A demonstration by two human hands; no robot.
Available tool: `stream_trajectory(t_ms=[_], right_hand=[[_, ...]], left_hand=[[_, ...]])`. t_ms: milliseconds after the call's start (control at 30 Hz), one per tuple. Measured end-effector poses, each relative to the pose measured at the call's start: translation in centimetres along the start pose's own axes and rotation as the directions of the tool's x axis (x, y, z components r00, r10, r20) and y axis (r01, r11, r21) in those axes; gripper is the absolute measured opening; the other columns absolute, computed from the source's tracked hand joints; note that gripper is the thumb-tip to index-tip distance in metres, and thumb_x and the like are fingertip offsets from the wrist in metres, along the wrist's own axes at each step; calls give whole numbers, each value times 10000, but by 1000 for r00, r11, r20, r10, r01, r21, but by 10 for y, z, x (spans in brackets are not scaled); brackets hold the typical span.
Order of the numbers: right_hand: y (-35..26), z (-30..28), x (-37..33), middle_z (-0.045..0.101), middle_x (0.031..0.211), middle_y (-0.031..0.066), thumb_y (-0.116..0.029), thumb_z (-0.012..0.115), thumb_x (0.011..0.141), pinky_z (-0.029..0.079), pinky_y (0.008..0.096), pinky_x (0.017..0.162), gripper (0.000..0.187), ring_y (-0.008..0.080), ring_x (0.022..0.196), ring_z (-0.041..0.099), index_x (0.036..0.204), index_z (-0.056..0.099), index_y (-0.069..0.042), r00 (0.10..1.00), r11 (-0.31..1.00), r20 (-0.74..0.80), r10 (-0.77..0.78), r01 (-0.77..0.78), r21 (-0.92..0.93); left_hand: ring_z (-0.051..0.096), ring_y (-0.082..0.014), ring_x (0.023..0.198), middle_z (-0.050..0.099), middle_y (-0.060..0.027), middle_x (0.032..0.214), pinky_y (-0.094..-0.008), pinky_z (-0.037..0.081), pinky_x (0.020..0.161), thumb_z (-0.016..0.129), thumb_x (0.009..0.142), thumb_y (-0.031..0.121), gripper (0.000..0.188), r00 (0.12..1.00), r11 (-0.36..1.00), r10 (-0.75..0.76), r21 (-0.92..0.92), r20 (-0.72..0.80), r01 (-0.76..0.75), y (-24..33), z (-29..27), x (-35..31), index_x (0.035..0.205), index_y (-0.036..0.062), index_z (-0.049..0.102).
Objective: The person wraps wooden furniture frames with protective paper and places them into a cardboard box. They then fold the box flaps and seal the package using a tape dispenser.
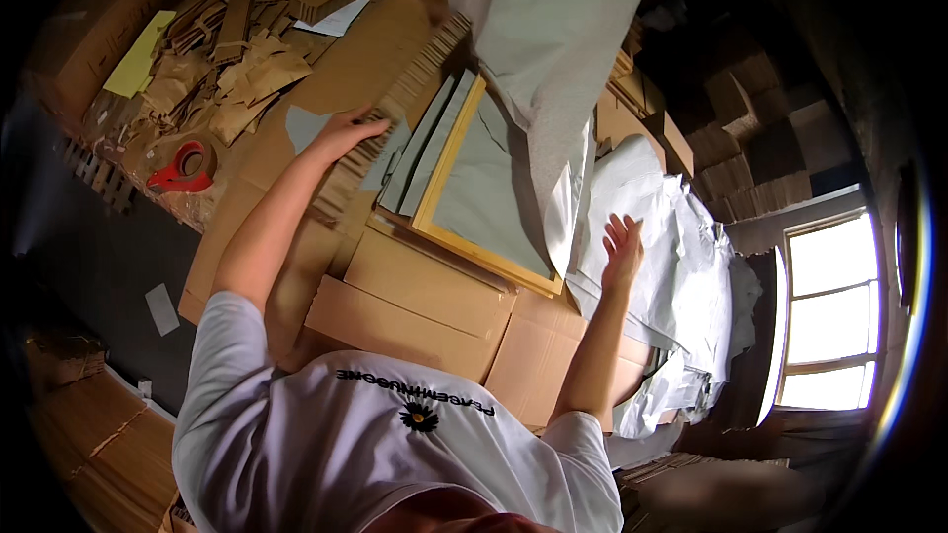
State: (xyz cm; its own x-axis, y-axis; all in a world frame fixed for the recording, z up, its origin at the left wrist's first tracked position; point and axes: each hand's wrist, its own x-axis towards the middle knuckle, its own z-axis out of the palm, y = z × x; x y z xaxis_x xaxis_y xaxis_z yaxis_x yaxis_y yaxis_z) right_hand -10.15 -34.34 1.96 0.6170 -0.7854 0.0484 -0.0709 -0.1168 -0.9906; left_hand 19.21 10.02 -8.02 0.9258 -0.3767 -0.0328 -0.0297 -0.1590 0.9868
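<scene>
My left hand (348,132) grips the edge of a long strip of honeycomb cardboard (420,69), which stands along the left side of an opened cardboard box (425,281). Beside the strip, in the box, lie grey-white flat panels (425,153) and a yellow wooden frame (446,163) around a grey surface. A large white foam sheet (553,30) rises over the frame's far right corner and partly covers it. My right hand (622,245) is in the air right of the frame with its fingers apart, in front of crumpled white wrapping sheets (667,227).
At the left, a red tape dispenser (185,168) sits on the table near torn cardboard scraps (252,74) and a yellow sheet (140,54). Stacked cardboard (760,128) stands at the back right, beside a bright window (831,306). More cardboard (109,454) lies at the lower left.
</scene>
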Motion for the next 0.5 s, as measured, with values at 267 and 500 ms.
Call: stream_trajectory(t_ms=[267, 500], right_hand=[[-78, 182, 26, 560, 1335, 161, -517, 659, 871, 493, 376, 877, 822, 239, 1065, 609, 1412, 414, 52, 928, 905, 311, -207, 303, -300], [-134, 322, 50, 634, 1121, 237, -302, 649, 833, 492, 481, 872, 425, 415, 1009, 624, 1133, 621, -3, 798, 363, 342, -496, 548, -753]], left_hand=[[636, -164, 1032, 647, -135, 1211, -275, 506, 865, 714, 890, 295, 647, 956, 845, -124, -477, 266, 242, 17, 73, 31, 1395, -30, 475], [631, -140, 1052, 663, -129, 1183, -261, 501, 893, 684, 920, 303, 624, 961, 898, -142, -378, 237, 226, 6, 64, 15, 1415, -13, 472]])
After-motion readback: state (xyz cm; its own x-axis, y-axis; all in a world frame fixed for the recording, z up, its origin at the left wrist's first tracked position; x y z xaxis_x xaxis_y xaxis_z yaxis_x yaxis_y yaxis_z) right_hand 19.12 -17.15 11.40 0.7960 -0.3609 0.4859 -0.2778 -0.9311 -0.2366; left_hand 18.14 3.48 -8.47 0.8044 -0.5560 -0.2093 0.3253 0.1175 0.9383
